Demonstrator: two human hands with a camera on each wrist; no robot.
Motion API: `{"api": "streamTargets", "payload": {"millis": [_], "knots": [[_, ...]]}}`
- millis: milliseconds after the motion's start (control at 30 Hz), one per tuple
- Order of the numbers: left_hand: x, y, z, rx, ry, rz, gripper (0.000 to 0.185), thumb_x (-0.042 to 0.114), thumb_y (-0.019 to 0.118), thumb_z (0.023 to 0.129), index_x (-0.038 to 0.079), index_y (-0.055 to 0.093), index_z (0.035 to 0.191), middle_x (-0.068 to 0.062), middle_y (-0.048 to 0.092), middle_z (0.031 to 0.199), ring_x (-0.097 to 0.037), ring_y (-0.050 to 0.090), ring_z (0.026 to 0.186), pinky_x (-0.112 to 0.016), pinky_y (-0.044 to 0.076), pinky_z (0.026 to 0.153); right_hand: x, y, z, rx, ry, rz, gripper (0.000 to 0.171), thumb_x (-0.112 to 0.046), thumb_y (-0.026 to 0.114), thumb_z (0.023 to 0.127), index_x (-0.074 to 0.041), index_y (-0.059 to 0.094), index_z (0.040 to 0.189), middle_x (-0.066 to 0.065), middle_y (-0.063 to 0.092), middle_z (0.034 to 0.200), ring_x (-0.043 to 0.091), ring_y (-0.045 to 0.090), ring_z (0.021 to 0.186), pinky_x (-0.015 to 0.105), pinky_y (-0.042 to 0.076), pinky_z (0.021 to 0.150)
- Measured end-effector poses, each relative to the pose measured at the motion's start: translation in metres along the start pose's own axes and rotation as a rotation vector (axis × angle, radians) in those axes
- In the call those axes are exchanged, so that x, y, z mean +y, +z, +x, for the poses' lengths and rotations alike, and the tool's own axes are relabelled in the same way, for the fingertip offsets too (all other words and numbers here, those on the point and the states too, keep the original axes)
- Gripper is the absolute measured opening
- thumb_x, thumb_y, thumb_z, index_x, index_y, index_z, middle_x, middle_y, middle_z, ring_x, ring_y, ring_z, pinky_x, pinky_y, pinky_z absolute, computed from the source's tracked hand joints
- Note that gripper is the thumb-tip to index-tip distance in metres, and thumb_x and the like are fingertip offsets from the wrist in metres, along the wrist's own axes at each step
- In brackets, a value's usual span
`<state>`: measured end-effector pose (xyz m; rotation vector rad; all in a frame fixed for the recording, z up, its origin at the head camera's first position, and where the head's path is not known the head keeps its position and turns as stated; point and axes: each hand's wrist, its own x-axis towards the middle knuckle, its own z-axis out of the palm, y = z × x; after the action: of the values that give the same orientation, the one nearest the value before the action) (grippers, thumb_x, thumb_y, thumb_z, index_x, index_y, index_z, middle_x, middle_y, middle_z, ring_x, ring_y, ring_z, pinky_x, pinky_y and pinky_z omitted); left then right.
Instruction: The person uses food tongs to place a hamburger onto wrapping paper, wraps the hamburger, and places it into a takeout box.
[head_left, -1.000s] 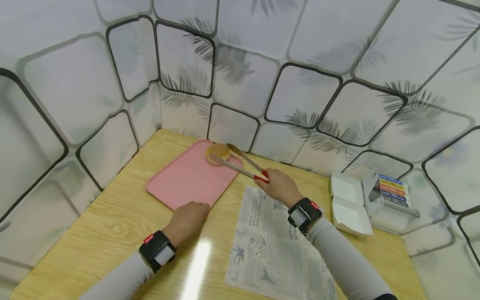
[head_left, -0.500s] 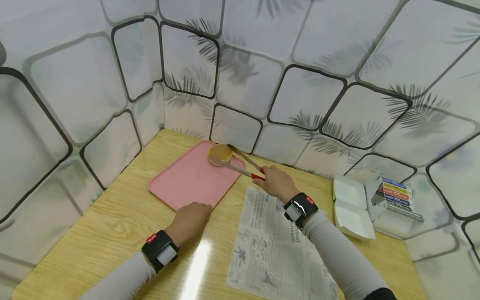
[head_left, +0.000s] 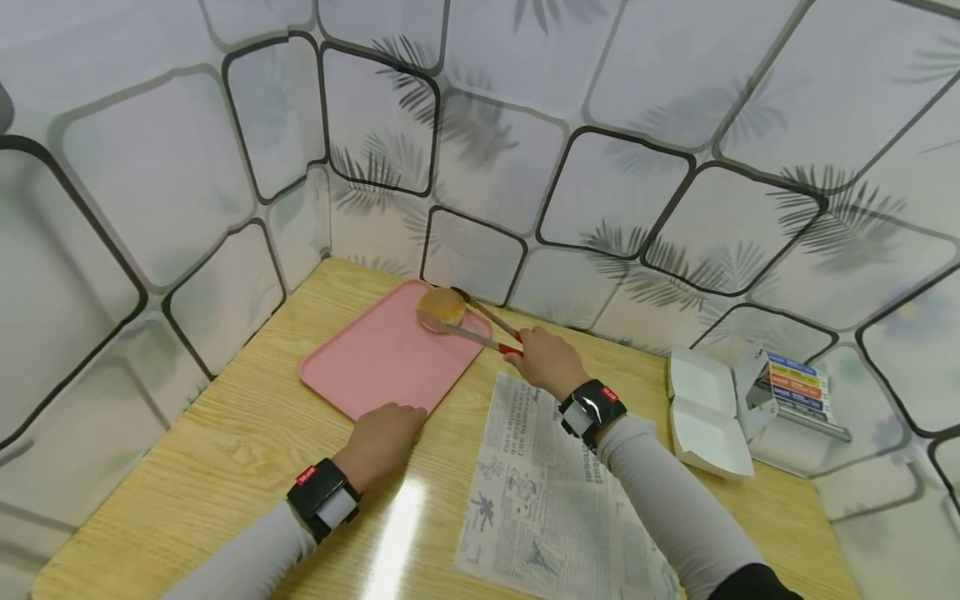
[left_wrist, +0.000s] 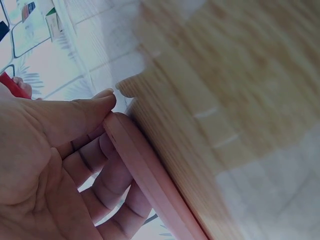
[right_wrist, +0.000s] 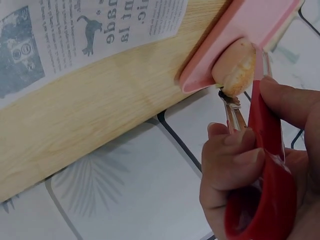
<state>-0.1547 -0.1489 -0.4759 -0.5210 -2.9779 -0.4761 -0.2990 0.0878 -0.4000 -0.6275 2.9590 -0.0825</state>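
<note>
Head view shows the bun at the far corner of the pink tray, clamped between tongs squeezed by the right hand. Left hand pinches the tray's near edge. Bun looks gripped but not yet carried off; the newspaper lies bare.

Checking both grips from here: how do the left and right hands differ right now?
The left hand grips the near edge of the pink tray, thumb on top in the left wrist view; the right hand squeezes red-handled tongs round the bun. The left rests low on the table; the right reaches farther. Both wear wrist cameras.
</note>
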Motion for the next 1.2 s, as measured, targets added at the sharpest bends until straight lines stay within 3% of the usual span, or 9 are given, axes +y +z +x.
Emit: {"api": "streamTargets", "payload": {"millis": [267,633,833,1100,1200], "knots": [[0.005,0.003,0.002,-0.016,0.008,-0.001,0.020,-0.006,0.065,0.091,0.009,0.057,0.080,-0.006,0.060,0.070,-0.025,0.061,0.064,-0.039,0.052,0.050,0.012,0.003,-0.013,0.059,0.010,0.041,0.043,-0.040,0.066,0.099,-0.005,0.069,0.123,0.012,0.065,0.101,0.026,0.061,0.071,0.042,0.052,0.061],[0.002,-0.002,0.000,-0.044,0.000,-0.002,0.018,-0.006,0.064,0.093,0.008,0.058,0.083,-0.006,0.061,0.072,-0.025,0.061,0.066,-0.039,0.054,0.053,0.028,-0.016,-0.054,0.143,-0.020,0.110,0.043,-0.039,0.069,0.097,-0.006,0.068,0.126,0.009,0.064,0.097,0.022,0.057,0.071,0.038,0.049,0.060],[0.001,-0.003,0.001,-0.053,-0.001,0.004,0.018,-0.005,0.060,0.095,0.008,0.056,0.083,-0.006,0.060,0.072,-0.025,0.060,0.066,-0.040,0.053,0.053,0.049,-0.022,-0.104,0.201,-0.042,0.118,0.041,-0.035,0.072,0.096,-0.003,0.068,0.122,0.009,0.063,0.091,0.020,0.055,0.068,0.038,0.048,0.058],[0.002,-0.006,0.005,-0.101,-0.018,0.005,0.018,-0.004,0.058,0.097,0.008,0.056,0.084,-0.006,0.058,0.071,-0.025,0.060,0.066,-0.039,0.053,0.052,0.079,-0.019,-0.187,0.254,0.016,0.117,0.047,-0.030,0.076,0.092,0.000,0.065,0.126,0.014,0.067,0.103,0.022,0.060,0.073,0.040,0.051,0.058],[0.002,-0.007,0.006,-0.117,-0.013,0.004,0.018,-0.004,0.057,0.098,0.008,0.056,0.084,-0.006,0.059,0.072,-0.025,0.061,0.067,-0.038,0.053,0.053,0.088,-0.014,-0.215,0.267,0.032,0.119,0.045,-0.027,0.078,0.090,0.001,0.067,0.124,0.011,0.068,0.098,0.020,0.059,0.072,0.038,0.051,0.059]]}}
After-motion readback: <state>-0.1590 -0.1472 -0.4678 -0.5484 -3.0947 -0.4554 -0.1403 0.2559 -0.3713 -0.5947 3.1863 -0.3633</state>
